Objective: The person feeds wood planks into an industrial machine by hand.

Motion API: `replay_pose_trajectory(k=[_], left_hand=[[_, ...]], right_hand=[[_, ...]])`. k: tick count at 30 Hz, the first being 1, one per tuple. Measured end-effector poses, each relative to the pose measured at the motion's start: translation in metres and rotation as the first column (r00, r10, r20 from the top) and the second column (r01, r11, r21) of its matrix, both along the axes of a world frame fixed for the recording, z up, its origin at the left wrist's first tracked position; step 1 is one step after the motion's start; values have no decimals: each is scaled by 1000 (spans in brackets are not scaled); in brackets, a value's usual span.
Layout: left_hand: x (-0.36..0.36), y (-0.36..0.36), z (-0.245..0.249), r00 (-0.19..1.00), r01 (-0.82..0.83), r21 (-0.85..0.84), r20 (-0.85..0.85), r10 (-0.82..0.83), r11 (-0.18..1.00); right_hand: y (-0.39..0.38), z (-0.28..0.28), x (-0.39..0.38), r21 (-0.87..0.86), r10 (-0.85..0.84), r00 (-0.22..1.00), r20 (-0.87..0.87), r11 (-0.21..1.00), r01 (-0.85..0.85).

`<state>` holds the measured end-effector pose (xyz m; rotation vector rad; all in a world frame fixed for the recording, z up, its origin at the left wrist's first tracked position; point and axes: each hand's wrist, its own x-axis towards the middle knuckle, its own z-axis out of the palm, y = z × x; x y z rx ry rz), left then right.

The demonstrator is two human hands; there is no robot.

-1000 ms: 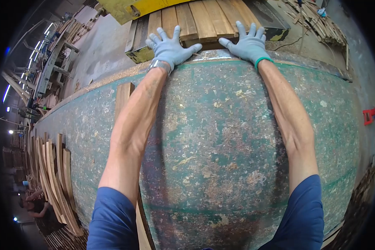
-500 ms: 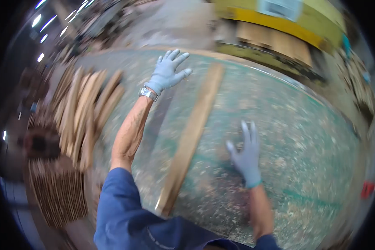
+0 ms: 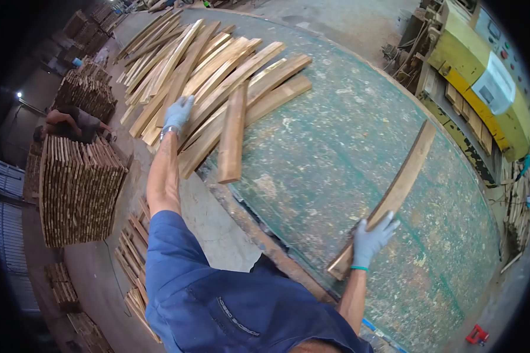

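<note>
My left hand [image 3: 178,113], in a pale blue glove with a metal watch at the wrist, is at the near ends of a fanned pile of wooden planks [image 3: 237,77]. Its fingers look bent over one plank's edge, though they are partly hidden. On the right, a single slightly curved wooden plank [image 3: 407,172] lies on the worn green tabletop [image 3: 312,170]. My right hand [image 3: 372,240], also gloved, rests across this plank's near part, its thumb and fingers spread.
A short plank [image 3: 234,134] lies across the pile's right side, near the table edge. The yellow-green machine [image 3: 483,76] stands beyond the table at right. Stacked wood [image 3: 82,191] stands on the floor at left, with another person [image 3: 75,122] behind it. A red object [image 3: 477,335] is at lower right.
The view has swung left, bringing the plank pile nearer the middle. My left hand has gone from above the table to the pile; my right hand has come down onto the single plank.
</note>
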<state>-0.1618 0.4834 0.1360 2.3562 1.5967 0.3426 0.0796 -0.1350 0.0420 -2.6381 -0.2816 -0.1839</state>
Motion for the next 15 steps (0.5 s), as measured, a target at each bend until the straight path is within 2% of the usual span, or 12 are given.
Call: replay_pose_trajectory(k=[1, 3, 5, 6, 9, 10, 13, 14, 15], left_hand=[[-1, 6, -4, 996, 86, -85, 21, -84, 993], [13, 2, -19, 963, 265, -101, -20, -268, 959], [30, 5, -30, 977, 204, -150, -38, -212, 967], [36, 8, -25, 980, 194, -226, 10, -197, 955], [49, 9, -21, 999, 50, -393, 14, -48, 918], [48, -17, -8, 956, 96, -537, 285, 74, 838], [49, -30, -29, 935, 311, -437, 300, -189, 844], [52, -57, -20, 934, 282, -333, 310, -178, 900], [59, -74, -21, 909, 321, -340, 373, -187, 884]], right_hand=[[2, 3, -2, -40, 2, 1000, -6, 999, -2], [3, 5, -1, -67, 7, 1000, 4, 998, -6], [0, -2, 1, -49, 17, 999, 28, 999, -16], [-2, -7, 2, -59, 20, 999, 49, 998, -17], [15, -3, -11, -52, 55, 998, -5, 997, -55], [32, -1, -23, -65, 40, 999, -3, 997, -40], [81, -5, -57, -12, 90, 996, 6, 996, -90], [97, -1, -64, 20, 124, 992, -20, 992, -124], [110, 4, -69, 33, 163, 986, -25, 986, -162]])
